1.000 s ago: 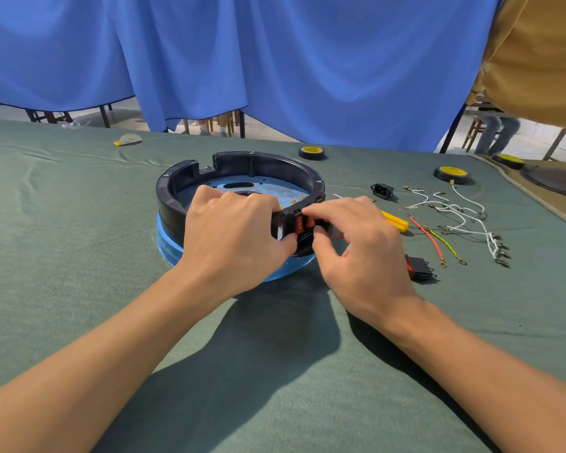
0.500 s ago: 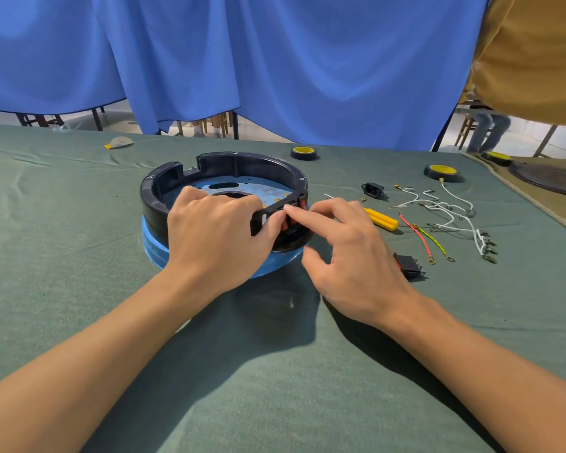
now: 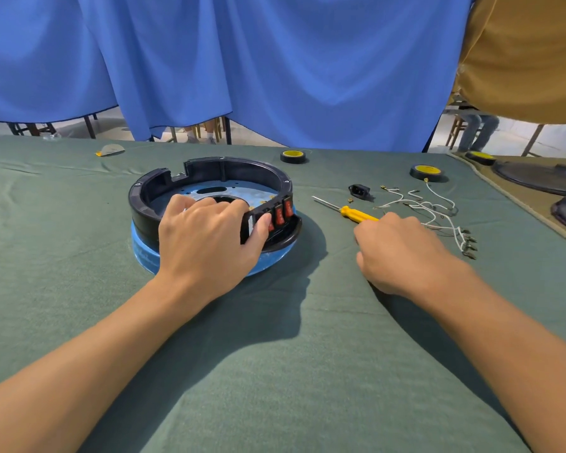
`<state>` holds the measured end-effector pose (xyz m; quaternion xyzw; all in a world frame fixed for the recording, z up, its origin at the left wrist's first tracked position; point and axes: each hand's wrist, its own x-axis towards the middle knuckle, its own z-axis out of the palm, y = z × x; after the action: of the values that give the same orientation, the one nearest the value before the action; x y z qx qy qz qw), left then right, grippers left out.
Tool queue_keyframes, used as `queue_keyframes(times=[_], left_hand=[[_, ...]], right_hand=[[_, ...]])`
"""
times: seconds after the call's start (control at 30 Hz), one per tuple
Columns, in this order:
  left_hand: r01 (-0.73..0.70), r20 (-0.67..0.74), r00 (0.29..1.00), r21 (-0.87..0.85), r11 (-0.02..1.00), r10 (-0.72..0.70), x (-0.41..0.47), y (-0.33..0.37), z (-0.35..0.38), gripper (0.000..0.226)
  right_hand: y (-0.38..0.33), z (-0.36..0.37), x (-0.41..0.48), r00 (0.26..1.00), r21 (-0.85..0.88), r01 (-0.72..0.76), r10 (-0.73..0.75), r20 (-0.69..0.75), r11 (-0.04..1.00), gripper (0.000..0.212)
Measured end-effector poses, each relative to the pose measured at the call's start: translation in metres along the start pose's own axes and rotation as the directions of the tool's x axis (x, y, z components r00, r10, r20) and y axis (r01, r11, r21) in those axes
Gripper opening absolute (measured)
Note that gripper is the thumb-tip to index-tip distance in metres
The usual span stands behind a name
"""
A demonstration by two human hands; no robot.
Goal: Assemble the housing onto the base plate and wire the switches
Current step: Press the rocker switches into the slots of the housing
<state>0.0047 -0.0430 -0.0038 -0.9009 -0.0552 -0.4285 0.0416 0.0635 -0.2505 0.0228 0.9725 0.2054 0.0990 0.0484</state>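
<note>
Now the right hand has left the housing and swung out to the right. It lies knuckles-up on the tabletop with its fingers curled under, on the spot where a spare switch lay a moment ago. That switch is hidden, so I cannot tell whether the hand has taken it.

The left hand keeps its grip on the black ring housing, fingers hooked over the near rim and thumb pressed against the front panel. Just right of that thumb, three red rocker switches sit in the panel. The housing rests on the blue base plate directly beneath the left hand.

Touching the right hand's far edge is a yellow-handled screwdriver. The white wires trail beyond and to its right, and a black power inlet socket lies farther off.

Seating those three switches looks finished. The reach suggests fetching the next part, with the wiring not yet begun.
</note>
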Motion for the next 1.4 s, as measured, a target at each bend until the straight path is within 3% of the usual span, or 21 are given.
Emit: queue_keyframes(times=[0.1, 0.17, 0.23, 0.3, 0.5, 0.63, 0.77, 0.9, 1.0, 1.2, 1.33, 1.4], left_hand=[[-0.022, 0.017, 1.000, -0.010, 1.000, 0.022, 0.001, -0.002, -0.001, 0.047], [-0.059, 0.039, 0.997, -0.002, 0.998, 0.059, 0.003, -0.004, -0.002, 0.049], [-0.108, 0.059, 0.993, 0.017, 0.994, 0.107, 0.004, -0.008, -0.005, 0.050], [-0.147, 0.069, 0.987, 0.026, 0.989, 0.145, 0.006, -0.013, -0.009, 0.047], [-0.148, 0.109, 0.981, -0.130, 0.980, 0.162, 0.010, -0.035, -0.014, 0.046], [-0.201, 0.135, 0.964, -0.208, 0.957, 0.231, 0.010, -0.040, -0.012, 0.053], [-0.193, 0.082, 0.974, -0.173, 0.966, 0.210, 0.007, -0.030, -0.011, 0.042], [-0.173, 0.049, 0.982, -0.123, 0.977, 0.180, 0.002, -0.015, -0.011, 0.043], [-0.170, 0.042, 0.984, -0.086, 0.982, 0.174, 0.001, -0.009, -0.010, 0.045], [-0.139, 0.060, 0.987, -0.103, 0.985, 0.146, 0.003, -0.012, -0.014, 0.042], [-0.148, 0.070, 0.985, -0.109, 0.983, 0.156, 0.003, -0.012, -0.015, 0.039], [-0.145, 0.061, 0.986, -0.124, 0.982, 0.153, 0.002, -0.011, -0.015, 0.034]], right_hand=[[-0.004, 0.011, 0.007, 0.971, 0.285, 0.217, -0.175, -0.165, 0.934, 0.017], [-0.013, 0.017, 0.008, 0.935, 0.524, 0.314, -0.160, -0.318, 0.792, 0.018], [-0.018, 0.022, 0.009, 0.926, 0.638, 0.317, -0.085, -0.367, 0.702, 0.016], [-0.017, 0.029, 0.011, 0.923, 0.637, 0.305, -0.053, -0.382, 0.708, 0.016], [-0.012, 0.028, 0.011, 0.910, 0.427, 0.276, -0.091, -0.405, 0.861, 0.014], [-0.017, 0.028, 0.009, 0.954, 0.414, 0.178, -0.054, -0.294, 0.893, 0.026], [-0.023, 0.035, 0.010, 0.982, 0.318, 0.085, -0.025, -0.189, 0.944, 0.035], [-0.025, 0.031, 0.005, 0.948, 0.476, 0.099, 0.062, -0.311, 0.874, 0.030], [-0.028, 0.027, 0.004, 0.911, 0.597, 0.213, 0.065, -0.408, 0.773, 0.021], [-0.032, 0.025, 0.002, 0.830, 0.626, 0.250, 0.170, -0.531, 0.739, 0.006], [-0.033, 0.022, 0.002, 0.773, 0.629, 0.259, 0.233, -0.590, 0.733, 0.002], [-0.035, 0.018, 0.001, 0.749, 0.657, 0.328, 0.237, -0.619, 0.679, 0.007]])
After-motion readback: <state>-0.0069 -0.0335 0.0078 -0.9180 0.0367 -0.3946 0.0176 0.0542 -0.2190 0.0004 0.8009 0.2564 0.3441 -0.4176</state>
